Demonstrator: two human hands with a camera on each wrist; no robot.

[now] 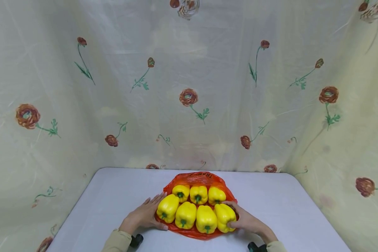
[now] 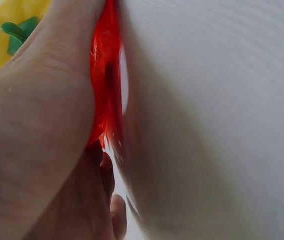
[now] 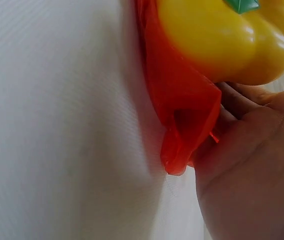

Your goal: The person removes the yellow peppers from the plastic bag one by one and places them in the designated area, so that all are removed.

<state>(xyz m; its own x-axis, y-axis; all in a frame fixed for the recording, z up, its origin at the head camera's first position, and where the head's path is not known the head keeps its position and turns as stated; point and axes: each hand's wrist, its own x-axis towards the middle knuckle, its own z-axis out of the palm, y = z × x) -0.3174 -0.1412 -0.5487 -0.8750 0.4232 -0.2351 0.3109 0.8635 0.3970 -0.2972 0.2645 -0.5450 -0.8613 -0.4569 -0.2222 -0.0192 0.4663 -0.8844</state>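
Several yellow bell peppers [image 1: 186, 215] with green stems lie in two rows on a red plastic bag [image 1: 198, 178], which is spread flat under them. My left hand [image 1: 146, 213] rests along the bag's left edge, fingers fairly straight, beside the leftmost front pepper [image 1: 168, 208]. Around the rightmost front pepper [image 1: 224, 217] my right hand [image 1: 247, 220] curls, thumb at its front and fingers behind it. In the right wrist view, a fold of the red bag [image 3: 182, 95] hangs under that pepper, against the hand. The left wrist view shows red film [image 2: 104, 65] along the left palm.
A white table [image 1: 119, 189] with rounded far corners bears the bag. Behind it and at both sides hangs a pale curtain [image 1: 220, 77] printed with red flowers. Dark wrist devices [image 1: 137, 240] sit by both sleeves.
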